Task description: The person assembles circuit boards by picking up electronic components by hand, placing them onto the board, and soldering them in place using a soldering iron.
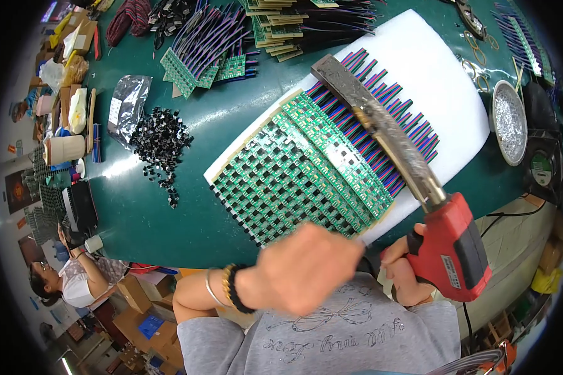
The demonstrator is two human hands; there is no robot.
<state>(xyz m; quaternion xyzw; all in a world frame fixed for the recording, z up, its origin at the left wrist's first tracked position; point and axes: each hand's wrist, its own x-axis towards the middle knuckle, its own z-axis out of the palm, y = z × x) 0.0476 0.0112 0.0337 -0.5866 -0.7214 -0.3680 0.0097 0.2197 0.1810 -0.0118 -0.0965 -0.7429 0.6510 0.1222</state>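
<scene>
The red tool (453, 250) is held by its grip in the right hand (408, 275), whose fingers are curled about the near side of the handle, probably so that its weight can be steered from the rear. The left hand (309, 269) is blurred, with its fingers seemingly folded; whether anything is pinched there cannot be told.

Beyond the left fingers, green circuit boards (281, 181) are laid side by side on a white pad (453, 112), presumably so that they are kept level and raised off the counter (194, 231). Coloured wires (426, 140) are spread off their far side, perhaps so that the parts are left uncovered.

The tool's long axis runs diagonally: its metal head (381, 119) is pointed away from the right fingers, forward and leftward above the wires. Contact cannot be made out.
</scene>
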